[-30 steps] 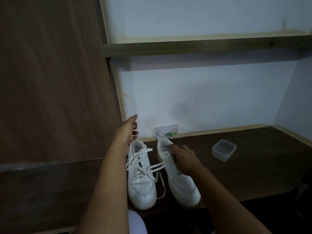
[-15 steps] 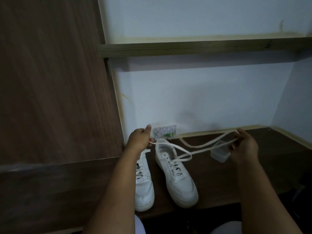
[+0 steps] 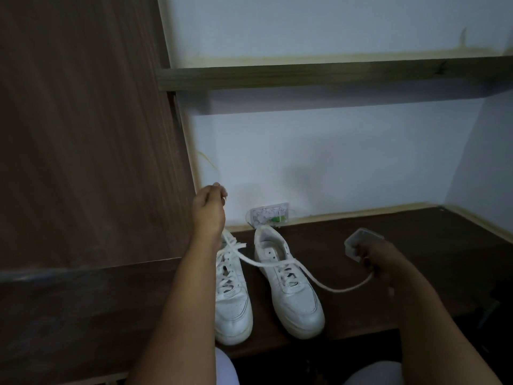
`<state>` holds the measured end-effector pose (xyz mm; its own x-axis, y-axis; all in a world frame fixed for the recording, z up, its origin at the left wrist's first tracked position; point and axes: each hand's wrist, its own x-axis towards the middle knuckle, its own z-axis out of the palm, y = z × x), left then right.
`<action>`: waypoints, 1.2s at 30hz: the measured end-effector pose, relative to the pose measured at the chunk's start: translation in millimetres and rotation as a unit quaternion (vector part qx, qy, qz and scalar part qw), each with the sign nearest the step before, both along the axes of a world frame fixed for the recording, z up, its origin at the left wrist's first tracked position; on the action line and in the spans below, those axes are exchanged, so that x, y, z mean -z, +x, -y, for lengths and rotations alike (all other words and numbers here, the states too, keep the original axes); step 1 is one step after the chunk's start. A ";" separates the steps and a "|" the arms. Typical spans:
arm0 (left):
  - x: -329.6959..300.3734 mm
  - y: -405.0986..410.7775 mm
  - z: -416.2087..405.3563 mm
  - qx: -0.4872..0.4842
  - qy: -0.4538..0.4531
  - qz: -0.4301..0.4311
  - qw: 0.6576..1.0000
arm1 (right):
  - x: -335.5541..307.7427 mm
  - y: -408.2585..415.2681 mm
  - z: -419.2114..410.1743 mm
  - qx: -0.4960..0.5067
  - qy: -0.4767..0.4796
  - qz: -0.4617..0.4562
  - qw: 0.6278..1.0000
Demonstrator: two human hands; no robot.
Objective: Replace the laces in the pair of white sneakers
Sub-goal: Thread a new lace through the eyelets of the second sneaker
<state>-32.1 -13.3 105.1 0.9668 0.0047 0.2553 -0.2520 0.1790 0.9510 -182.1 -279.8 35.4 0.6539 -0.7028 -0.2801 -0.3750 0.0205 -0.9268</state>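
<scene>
Right hand (image 3: 377, 262) fingers pinch lace (image 3: 277, 264) | left hand (image 3: 208, 211) curled | clear tub (image 3: 361, 240) contents unclear

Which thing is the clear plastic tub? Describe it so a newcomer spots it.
On the dark wooden desk, look right of the two white sneakers. The clear plastic tub sits just beyond the right hand: small, see-through and boxy, unlike the opaque shoes.

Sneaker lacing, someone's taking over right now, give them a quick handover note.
Left hand is raised above the left sneaker, fingers curled, seemingly holding one end of the lace. Right hand grips the other end, near the plastic container. The lace drapes across the right sneaker. Both sneakers sit side by side on the dark desk. Done: the left sneaker is laced. Left: the right sneaker's upper eyelets are empty; thread them.
</scene>
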 end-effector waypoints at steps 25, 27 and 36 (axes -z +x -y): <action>3.6 -9.7 15.2 0.045 0.221 0.096 0.969 | 50.2 83.9 -85.4 -0.149 -0.410 0.027 0.899; 6.3 -14.0 22.4 0.066 0.207 0.087 0.972 | 49.6 85.6 -83.6 -0.146 -0.392 0.042 0.907; 23.7 -29.6 52.5 0.212 0.195 -0.050 0.956 | -12.1 63.2 -96.6 -0.147 0.216 0.386 0.885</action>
